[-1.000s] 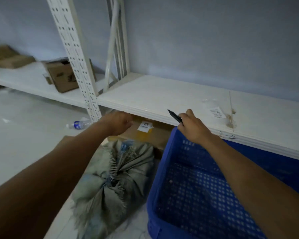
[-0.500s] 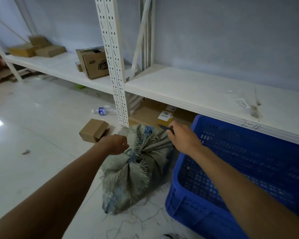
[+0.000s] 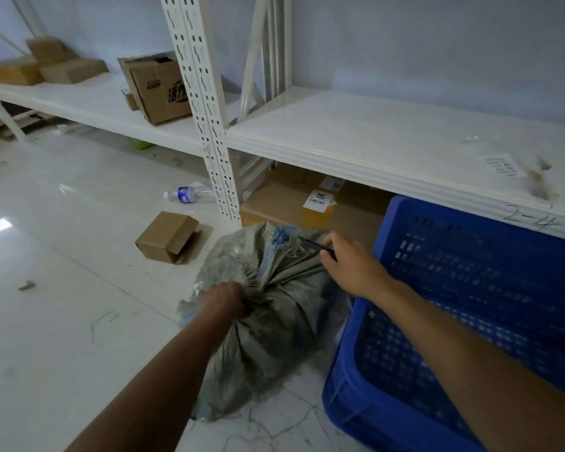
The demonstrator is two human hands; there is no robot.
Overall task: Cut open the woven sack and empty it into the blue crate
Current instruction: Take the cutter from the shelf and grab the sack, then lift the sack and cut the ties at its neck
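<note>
Head view: grey frayed woven sack (image 3: pixel 268 321), left hand (image 3: pixel 224 300) fingers clenched on it, right hand (image 3: pixel 349 265) pinching a black blade (image 3: pixel 313 245).

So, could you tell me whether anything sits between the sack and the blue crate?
Nothing visible does. The sack lies on the floor right beside the crate, whose open top shows nothing inside. The left hand grips the sack; the right hand holds a dark blade at its tied end.
</note>
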